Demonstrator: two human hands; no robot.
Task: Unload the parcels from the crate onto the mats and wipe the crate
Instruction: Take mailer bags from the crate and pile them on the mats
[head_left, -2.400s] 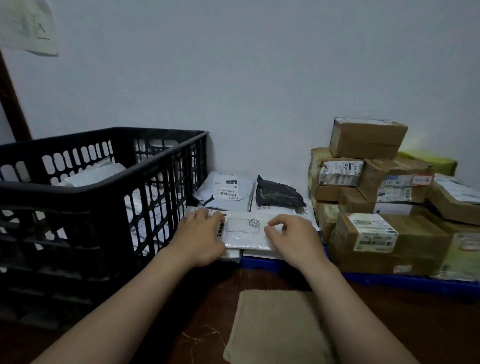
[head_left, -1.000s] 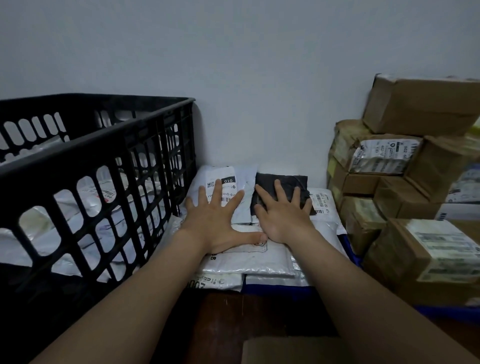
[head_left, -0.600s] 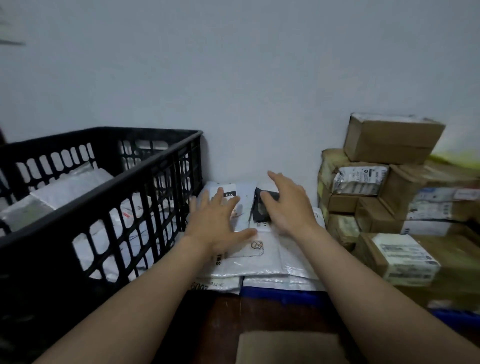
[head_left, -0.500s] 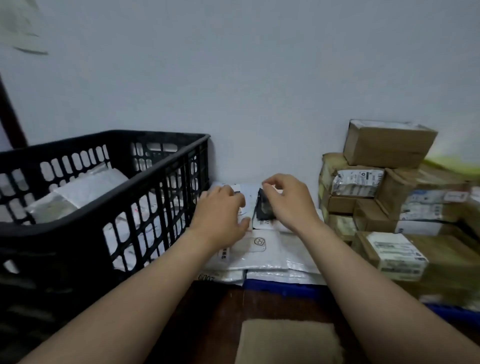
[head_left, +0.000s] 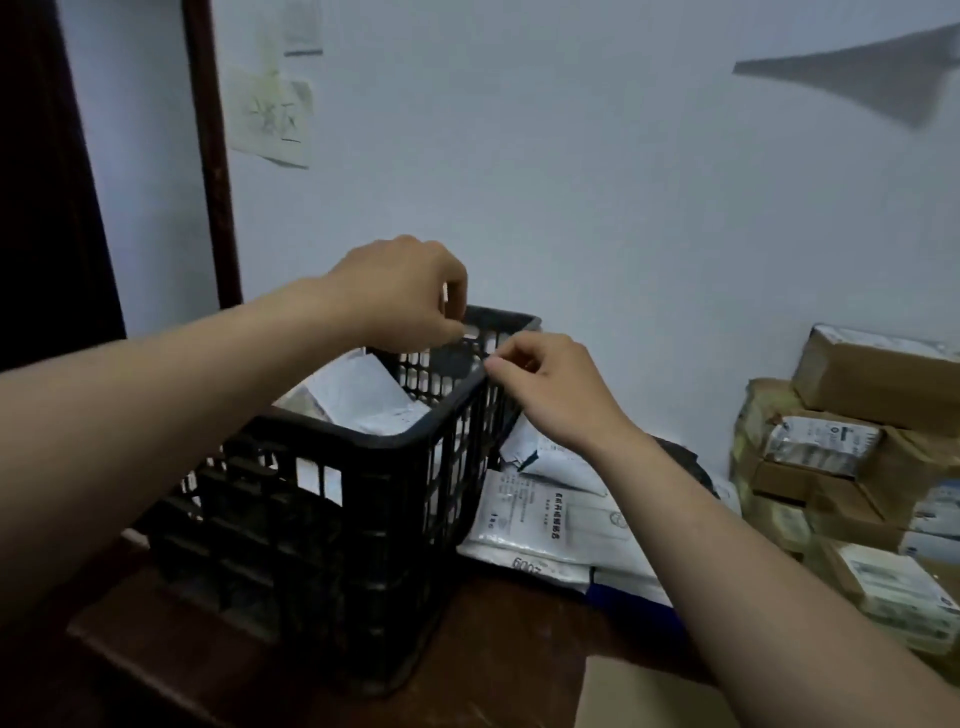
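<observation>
Both hands poise over the black slatted plastic crate (head_left: 332, 519) on the brown wooden surface (head_left: 467, 665), likely to lift the white plastic mailers (head_left: 363, 395) inside. The left hand (head_left: 400, 296) hangs loosely curled and empty. The right hand (head_left: 556, 389) curls at the rim, grip unclear.

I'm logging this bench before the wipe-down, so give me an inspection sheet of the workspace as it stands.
Surface: dark brown wooden table, scuffed.
Job's things: black crate holds white parcels; flat mailers lie beside it on a blue mat; tan cloth at the near edge.
Clutter: taped cardboard boxes stacked at right.
Hands: left hand over the crate, right hand at its right rim, both curled; grip unclear.
Cables: nothing seen.
Surroundings: pale wall with papers stuck on it; dark door frame.
</observation>
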